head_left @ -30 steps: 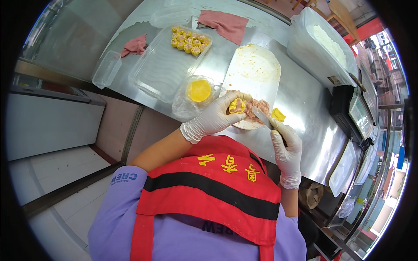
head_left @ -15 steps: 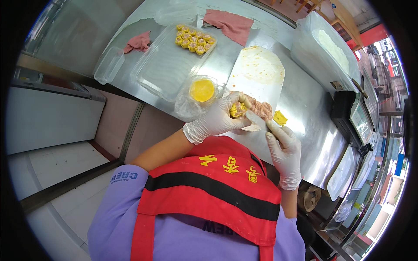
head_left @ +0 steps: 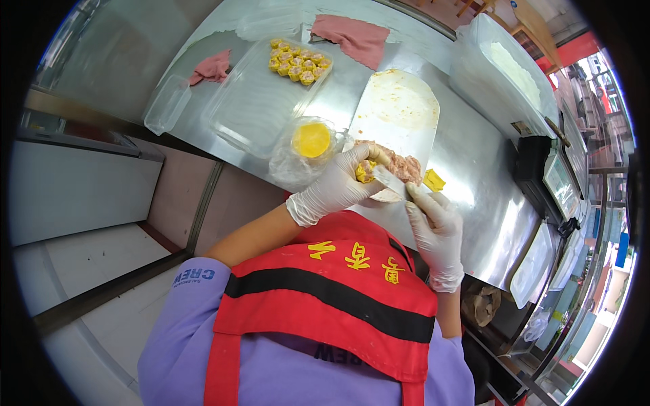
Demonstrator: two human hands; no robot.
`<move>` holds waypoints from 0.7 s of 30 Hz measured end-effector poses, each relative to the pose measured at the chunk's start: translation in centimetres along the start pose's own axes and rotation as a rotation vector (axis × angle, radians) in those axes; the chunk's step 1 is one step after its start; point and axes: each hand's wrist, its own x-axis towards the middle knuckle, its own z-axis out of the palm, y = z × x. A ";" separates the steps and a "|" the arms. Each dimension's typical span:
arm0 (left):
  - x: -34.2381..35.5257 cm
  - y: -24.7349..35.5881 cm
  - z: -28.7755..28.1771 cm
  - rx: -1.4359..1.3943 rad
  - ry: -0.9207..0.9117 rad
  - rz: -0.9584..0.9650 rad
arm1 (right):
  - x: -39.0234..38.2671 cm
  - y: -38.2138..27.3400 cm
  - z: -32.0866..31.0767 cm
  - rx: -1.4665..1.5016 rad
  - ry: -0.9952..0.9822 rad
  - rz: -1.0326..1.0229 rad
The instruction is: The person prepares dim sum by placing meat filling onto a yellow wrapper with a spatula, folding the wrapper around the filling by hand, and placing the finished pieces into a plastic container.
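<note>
Left of your left hand point(head_left: 333, 188), a stack of yellow wrappers point(head_left: 311, 140) is lying. This hand is closing its fingers around a yellow dumpling point(head_left: 365, 172). At its right, the flat blade point(head_left: 391, 183) is now reaching the dumpling, nearer than one second ago; probably you are pressing the filling. Just beyond the blade, minced meat point(head_left: 405, 168) is lying. Your right hand point(head_left: 436, 227) is clamping the blade's right end.

food-shop kitchen, steel worktop point(head_left: 470, 145), tray point(head_left: 245, 111) of dumplings point(head_left: 295, 62), meat filling point(head_left: 405, 167)
</note>
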 end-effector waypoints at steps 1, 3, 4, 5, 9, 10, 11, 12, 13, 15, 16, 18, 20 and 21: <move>0.0 0.1 0.1 -0.003 0.004 -0.005 | 0.1 -0.4 0.5 -0.035 -0.006 -0.009; -0.1 0.2 0.3 -0.009 0.010 -0.015 | 0.2 -0.7 0.5 -0.075 -0.031 -0.007; -0.2 0.1 0.1 -0.074 0.024 -0.084 | 0.2 -0.5 0.2 -0.053 -0.021 -0.002; -0.3 0.1 -0.1 -0.141 0.038 -0.153 | 0.1 -0.2 -0.3 -0.031 -0.012 0.004; -0.3 0.5 -0.4 -0.667 0.054 -0.299 | -0.4 0.6 -0.8 0.180 0.045 0.104; -0.1 0.7 -0.3 -0.677 0.056 -0.338 | -0.3 0.5 -0.8 0.190 0.053 0.111; 0.2 0.8 0.0 -0.687 0.058 -0.377 | -0.3 0.6 -0.6 0.153 0.035 0.085; 0.4 0.9 0.1 -0.697 0.060 -0.416 | -0.4 0.7 -0.5 0.137 0.032 0.088; 0.4 0.5 0.0 -0.700 0.030 -0.415 | -0.4 0.8 -0.4 0.124 0.027 0.090; 0.2 -0.8 -0.2 -0.707 -0.029 -0.413 | -0.3 0.7 -0.4 0.113 0.028 0.093; 0.1 -1.3 -0.5 -0.687 -0.052 -0.474 | -0.3 0.8 -0.4 0.116 0.033 0.097; -0.1 -1.7 -0.9 -0.569 -0.065 -0.505 | -0.4 0.9 -0.4 0.098 0.026 0.102; -0.2 -1.2 -0.3 -0.299 -0.001 -0.355 | -0.3 1.1 -0.5 0.053 0.000 0.102; -0.2 -1.0 0.0 -0.126 0.046 -0.233 | -0.3 1.1 -0.4 0.027 -0.006 0.084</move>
